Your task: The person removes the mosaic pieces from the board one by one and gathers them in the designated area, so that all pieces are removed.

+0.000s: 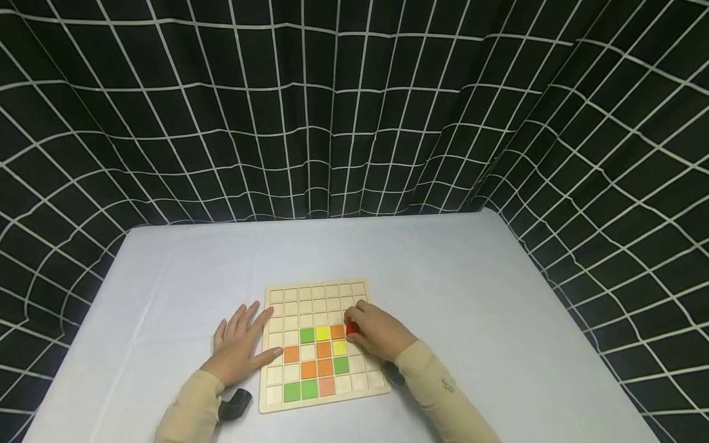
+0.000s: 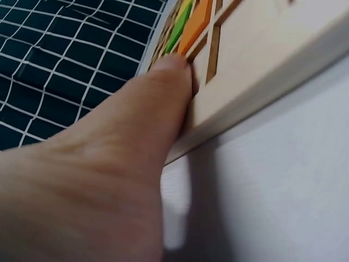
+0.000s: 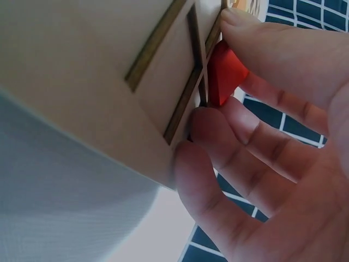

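A wooden grid board [image 1: 304,295] with square recesses lies on the table, several of them filled with green [image 1: 307,335], yellow, orange and pinkish tiles. My right hand [image 1: 379,329] is over the board's right part, thumb and fingers around a red tile [image 1: 352,329]. In the right wrist view the red tile [image 3: 226,73] stands tilted at a recess, with fingertips touching the board. My left hand [image 1: 238,344] rests spread at the board's left edge. Its thumb [image 2: 163,76] presses the board's rim near an orange tile [image 2: 196,24] in the left wrist view.
A white cloth covers the table [image 1: 443,264]. Black curtains with a white grid [image 1: 310,123] hang behind it and along both sides. Dark wrist-worn devices sit below the left sleeve [image 1: 235,404] and the right sleeve.
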The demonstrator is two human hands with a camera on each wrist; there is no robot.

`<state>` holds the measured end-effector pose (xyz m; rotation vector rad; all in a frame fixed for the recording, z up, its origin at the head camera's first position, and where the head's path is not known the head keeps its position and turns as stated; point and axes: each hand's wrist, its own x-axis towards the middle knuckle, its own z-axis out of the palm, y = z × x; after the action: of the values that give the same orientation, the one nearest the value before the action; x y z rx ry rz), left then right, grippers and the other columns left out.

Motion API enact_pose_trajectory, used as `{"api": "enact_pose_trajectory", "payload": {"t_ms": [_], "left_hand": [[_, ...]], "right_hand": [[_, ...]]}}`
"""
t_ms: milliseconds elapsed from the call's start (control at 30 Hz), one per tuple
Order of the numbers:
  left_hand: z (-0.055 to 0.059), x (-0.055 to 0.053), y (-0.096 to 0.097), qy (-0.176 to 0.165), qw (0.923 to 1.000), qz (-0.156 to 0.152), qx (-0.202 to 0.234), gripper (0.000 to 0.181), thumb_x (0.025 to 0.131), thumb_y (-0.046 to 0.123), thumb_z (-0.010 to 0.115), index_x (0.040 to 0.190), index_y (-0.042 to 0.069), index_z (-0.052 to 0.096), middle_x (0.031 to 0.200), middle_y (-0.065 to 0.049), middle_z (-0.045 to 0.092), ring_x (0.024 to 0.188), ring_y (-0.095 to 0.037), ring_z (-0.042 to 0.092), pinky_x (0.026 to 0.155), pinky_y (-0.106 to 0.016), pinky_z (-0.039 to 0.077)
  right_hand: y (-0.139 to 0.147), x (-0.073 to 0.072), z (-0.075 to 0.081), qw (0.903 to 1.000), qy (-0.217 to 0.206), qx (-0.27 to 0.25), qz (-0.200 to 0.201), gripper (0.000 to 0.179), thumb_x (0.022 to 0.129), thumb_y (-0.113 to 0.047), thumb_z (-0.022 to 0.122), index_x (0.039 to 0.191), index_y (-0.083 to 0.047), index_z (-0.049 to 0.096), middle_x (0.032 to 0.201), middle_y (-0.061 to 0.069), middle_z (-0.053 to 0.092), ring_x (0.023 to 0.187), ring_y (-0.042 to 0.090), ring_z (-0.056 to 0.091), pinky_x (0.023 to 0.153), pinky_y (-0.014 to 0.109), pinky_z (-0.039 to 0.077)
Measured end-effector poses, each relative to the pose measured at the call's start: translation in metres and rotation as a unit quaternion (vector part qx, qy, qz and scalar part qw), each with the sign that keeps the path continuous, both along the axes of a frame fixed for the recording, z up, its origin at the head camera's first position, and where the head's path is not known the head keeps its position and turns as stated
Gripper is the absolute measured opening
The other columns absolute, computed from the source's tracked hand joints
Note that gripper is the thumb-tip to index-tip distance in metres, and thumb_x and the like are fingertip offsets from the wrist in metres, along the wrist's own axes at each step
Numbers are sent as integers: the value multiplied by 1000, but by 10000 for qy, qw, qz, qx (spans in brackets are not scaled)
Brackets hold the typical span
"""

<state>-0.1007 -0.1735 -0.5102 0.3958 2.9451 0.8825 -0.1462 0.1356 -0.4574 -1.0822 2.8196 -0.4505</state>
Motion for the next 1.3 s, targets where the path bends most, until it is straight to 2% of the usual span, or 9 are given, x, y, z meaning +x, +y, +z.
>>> {"api": "enact_pose_trajectory", "payload": {"t_ms": [100, 233, 567, 733, 1033, 1300], "left_hand": [[-1, -5, -1, 185, 9998, -59, -36, 89, 80, 60, 66, 150, 17, 30, 157, -19, 19, 143, -44, 10, 110, -66, 4], [-5, -9, -2, 130, 9998, -143, -8, 92, 79, 62, 66, 151, 19, 29, 159, -17, 14, 145, -42, 5, 114, -62, 0], [-8, -7, -1, 468, 9980, -156, -404, 85, 83, 60, 62, 150, 18, 31, 159, -15, 18, 145, -41, 8, 114, -61, 3], [-11, -6, -2, 469, 9980, -161, -389, 85, 83, 59, 62, 151, 18, 29, 159, -15, 16, 145, -41, 7, 113, -62, 3], [-14, -8, 0, 581, 9973, -166, -416, 85, 84, 61, 60, 151, 19, 28, 159, -14, 16, 145, -40, 7, 113, -62, 4], [-13, -4, 0, 549, 9976, -123, -405, 85, 84, 60, 61, 151, 18, 30, 159, -15, 18, 145, -41, 8, 113, -62, 3]], "right_hand": [[1, 0, 0, 10000, -4, -58, 3, 21, 87, -24, 71, 103, -14, 60, 89, -5, 52, 74, 7, 47, 68, 20, 47], [2, 1, -1, 9999, 15, -119, 14, 21, 87, -24, 71, 104, -15, 61, 89, -5, 52, 73, 7, 46, 68, 19, 47], [1, 1, 0, 9999, 37, -95, -10, 22, 89, -25, 69, 103, -13, 59, 91, -5, 52, 76, 7, 48, 70, 20, 48], [0, 2, 2, 9999, 125, 12, -95, 25, 90, -29, 67, 104, -11, 57, 89, -6, 50, 74, 6, 46, 68, 20, 47], [5, -1, 7, 9979, 582, 236, -180, 28, 90, -30, 67, 107, -10, 59, 93, -5, 52, 76, 5, 48, 69, 20, 49], [10, -5, 8, 9964, 768, 289, -228, 28, 89, -26, 68, 111, -10, 60, 99, -3, 54, 79, 5, 51, 70, 20, 51]]}}
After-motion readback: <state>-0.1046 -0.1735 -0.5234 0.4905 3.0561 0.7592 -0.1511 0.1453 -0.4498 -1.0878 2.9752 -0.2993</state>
